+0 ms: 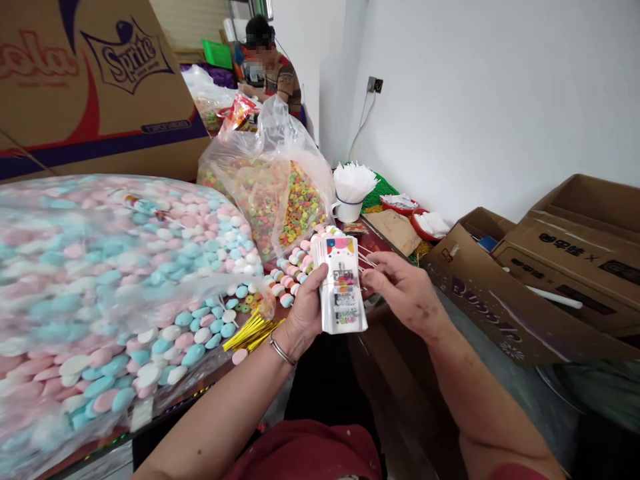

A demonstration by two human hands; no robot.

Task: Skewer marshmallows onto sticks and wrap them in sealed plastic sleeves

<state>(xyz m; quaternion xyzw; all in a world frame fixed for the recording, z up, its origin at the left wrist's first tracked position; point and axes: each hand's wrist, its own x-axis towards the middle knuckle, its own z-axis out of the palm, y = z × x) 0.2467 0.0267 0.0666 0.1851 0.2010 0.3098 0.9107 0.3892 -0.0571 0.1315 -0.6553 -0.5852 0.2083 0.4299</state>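
While left hand (303, 311) grips bags (345, 293), right hand (411, 293) alongside.

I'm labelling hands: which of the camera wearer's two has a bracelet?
The left hand, which holds the stack of printed packets; a silvery bracelet circles its wrist, while none shows on the right hand.

At the left stands a big cardboard carton (95, 100) with a Sprite logo printed on it. In the background, another person (284, 79) in a striped top is near a bright green object (217, 54). On the white wall (465, 100) there is a power socket (371, 85) with a thin cable (355, 139) hanging down. At the right are brown cardboard boxes (570, 233), where a white tube (555, 297) is visible
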